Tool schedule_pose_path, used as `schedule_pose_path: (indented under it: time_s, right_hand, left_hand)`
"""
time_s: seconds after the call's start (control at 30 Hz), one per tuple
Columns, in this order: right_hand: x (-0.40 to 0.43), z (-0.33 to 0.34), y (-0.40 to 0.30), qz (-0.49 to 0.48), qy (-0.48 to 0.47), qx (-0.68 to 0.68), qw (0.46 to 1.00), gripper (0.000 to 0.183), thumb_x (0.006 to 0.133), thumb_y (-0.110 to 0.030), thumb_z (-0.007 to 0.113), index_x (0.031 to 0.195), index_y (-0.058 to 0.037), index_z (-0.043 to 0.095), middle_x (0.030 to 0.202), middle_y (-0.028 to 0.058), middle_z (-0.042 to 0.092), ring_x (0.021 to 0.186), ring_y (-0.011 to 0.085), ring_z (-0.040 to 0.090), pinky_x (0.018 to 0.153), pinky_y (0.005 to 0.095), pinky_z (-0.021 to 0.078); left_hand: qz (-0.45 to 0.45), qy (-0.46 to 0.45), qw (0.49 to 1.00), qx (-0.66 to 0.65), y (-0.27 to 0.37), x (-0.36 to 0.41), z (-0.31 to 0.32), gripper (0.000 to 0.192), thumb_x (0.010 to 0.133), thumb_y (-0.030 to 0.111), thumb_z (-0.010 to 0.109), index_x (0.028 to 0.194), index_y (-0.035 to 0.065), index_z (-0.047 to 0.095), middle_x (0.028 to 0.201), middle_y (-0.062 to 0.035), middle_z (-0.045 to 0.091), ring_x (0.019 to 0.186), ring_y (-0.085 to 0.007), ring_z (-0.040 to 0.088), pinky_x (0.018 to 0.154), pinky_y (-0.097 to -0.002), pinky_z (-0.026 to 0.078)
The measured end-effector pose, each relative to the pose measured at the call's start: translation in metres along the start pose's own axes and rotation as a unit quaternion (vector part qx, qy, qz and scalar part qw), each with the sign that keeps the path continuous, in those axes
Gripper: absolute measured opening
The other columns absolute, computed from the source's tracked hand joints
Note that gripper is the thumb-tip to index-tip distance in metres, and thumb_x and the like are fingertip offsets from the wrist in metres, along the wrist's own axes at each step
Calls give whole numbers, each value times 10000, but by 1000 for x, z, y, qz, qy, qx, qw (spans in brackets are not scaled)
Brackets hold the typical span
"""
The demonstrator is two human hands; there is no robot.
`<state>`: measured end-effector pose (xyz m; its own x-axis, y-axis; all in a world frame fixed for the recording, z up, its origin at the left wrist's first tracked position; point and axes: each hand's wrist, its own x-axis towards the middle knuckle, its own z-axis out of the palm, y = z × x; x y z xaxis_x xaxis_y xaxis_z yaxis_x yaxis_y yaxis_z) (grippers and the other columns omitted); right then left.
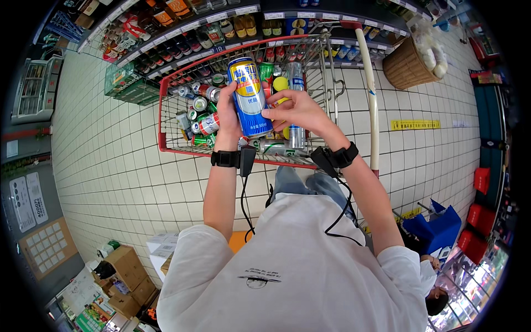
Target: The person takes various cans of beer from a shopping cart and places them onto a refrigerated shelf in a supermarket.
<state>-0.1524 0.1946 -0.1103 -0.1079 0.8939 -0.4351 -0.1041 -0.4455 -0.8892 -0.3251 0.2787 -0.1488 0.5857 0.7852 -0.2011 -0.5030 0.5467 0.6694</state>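
Over a shopping cart (163, 124) with a red rim, my left hand (228, 112) holds a tall blue, yellow and silver drink can (250, 99) by its left side. The can bears printed writing. My right hand (300, 108) is at the can's right side, thumb and fingers at its surface; whether it bears any of the can's weight I cannot tell. Below lie several drink cans (199, 103), some on their sides. Clear plastic bottles (296, 135) with blue labels lie at the cart's right, beside a yellow-capped item (281, 83).
Shelves of bottles (215, 35) run along the far side of the cart. A green beer carton (128, 85) stands left of it, a wicker basket (408, 64) right of the white cart handle (370, 95). Cardboard boxes (126, 267) are at lower left. A person (433, 286) is at lower right.
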Motion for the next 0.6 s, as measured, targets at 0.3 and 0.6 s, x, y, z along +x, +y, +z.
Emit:
schedule_pose_path:
  time_s: [0.3,0.6]
  right_hand:
    - [-7,-1,5,1,-10,15,1000,516,747,-254,860,1070,3,549,838,122,692,709,178,708,627,287,599]
    - [-24,-14,11,-20,-12,71,997,503,711,-213,884,1029,-28,542,855,80,656,735,166,692,638,285,597]
  left_hand:
    - [-6,-41,999,-16,-5,-6,2,643,918,458,443,1323,-40,481,1163,-218,632,978,-282,660,822,-374,561]
    - [-20,-50,998,-26,-19,-14,28,765,958,611,392,1370,-32,444,1119,-171,638,959,-242,659,810,-359,562]
